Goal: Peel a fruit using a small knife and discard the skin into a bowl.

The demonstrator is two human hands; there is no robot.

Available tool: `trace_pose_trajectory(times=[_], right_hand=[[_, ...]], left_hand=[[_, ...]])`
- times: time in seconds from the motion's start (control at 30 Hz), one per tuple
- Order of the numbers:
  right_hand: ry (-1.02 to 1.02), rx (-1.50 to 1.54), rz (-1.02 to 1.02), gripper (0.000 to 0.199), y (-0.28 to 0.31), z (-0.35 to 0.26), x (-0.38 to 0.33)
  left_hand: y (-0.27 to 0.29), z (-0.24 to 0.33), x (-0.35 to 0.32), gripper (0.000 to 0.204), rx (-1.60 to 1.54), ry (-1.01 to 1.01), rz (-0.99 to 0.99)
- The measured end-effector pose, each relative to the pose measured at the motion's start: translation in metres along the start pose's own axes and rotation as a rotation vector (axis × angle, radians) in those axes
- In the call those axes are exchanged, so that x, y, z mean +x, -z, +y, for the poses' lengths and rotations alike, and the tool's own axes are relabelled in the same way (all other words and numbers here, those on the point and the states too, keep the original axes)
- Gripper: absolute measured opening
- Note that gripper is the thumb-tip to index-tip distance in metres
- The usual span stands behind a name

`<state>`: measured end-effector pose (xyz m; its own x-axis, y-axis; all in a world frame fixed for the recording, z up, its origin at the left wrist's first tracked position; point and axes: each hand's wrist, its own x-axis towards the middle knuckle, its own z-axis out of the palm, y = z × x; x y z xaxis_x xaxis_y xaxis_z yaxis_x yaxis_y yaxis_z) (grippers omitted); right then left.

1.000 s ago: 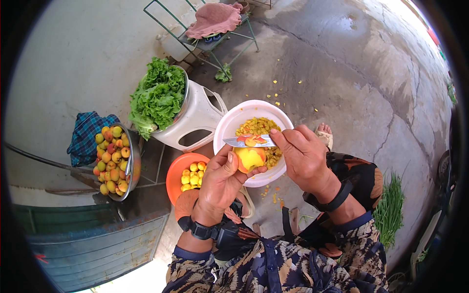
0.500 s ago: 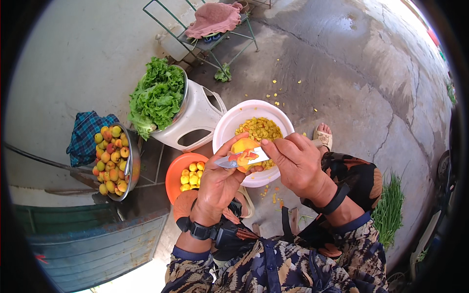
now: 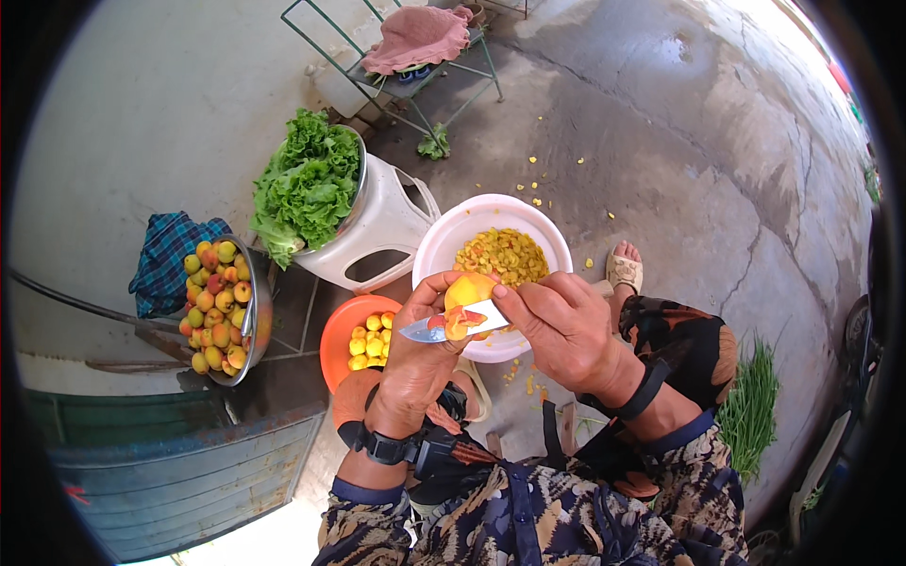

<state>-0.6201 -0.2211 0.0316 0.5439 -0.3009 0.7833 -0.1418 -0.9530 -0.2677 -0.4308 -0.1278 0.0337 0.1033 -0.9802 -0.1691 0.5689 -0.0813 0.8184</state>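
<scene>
My left hand [image 3: 416, 370] is closed around a partly peeled yellow peach [image 3: 466, 289], held up over the near side of a white basin [image 3: 445, 232]. My right hand [image 3: 578, 338] grips a knife [image 3: 487, 314]; its handle is hidden in my fingers. The blade lies across the near side of the peach, pointing left, with reddish-orange peel [image 3: 457, 324] on it. Yellow-orange peelings [image 3: 500, 255] lie in the basin. Left of my left hand, peeled yellow peaches [image 3: 372, 341] sit in an orange basin [image 3: 334, 351].
A metal bowl [image 3: 263, 316] of unpeeled peaches [image 3: 219, 302] stands at left, beside a plaid cloth [image 3: 168, 274]. Lettuce [image 3: 307, 184] fills a bowl on a white stool [image 3: 387, 212]. A green-framed chair [image 3: 425, 104] is behind. Green stalks [image 3: 751, 406] lie at right; peel scraps dot the floor.
The knife has shifted slightly left across the peach, and my right hand has moved a little left and down. The loose peel on the blade has changed shape. Both hands keep their hold.
</scene>
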Motion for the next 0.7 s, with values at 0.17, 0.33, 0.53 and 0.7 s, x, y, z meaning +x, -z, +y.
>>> trace_pose_trajectory(times=[0.17, 0.33, 0.53, 0.7], right_hand=[[-0.114, -0.04, 0.012, 0.053, -0.003, 0.009, -0.007], [-0.155, -0.032, 0.028, 0.053, 0.002, 0.012, -0.006], [-0.009, 0.003, -0.017, 0.057, 0.001, 0.002, -0.001], [-0.088, -0.044, -0.009, 0.051, 0.001, 0.01, -0.006]], left_hand=[[-0.007, 0.006, -0.006, 0.063, -0.024, 0.049, 0.082], [-0.014, 0.013, -0.003, 0.065, 0.014, 0.058, 0.002], [-0.009, 0.006, -0.003, 0.058, 0.092, -0.004, 0.007], [-0.012, 0.011, -0.004, 0.06, 0.093, 0.038, 0.048]])
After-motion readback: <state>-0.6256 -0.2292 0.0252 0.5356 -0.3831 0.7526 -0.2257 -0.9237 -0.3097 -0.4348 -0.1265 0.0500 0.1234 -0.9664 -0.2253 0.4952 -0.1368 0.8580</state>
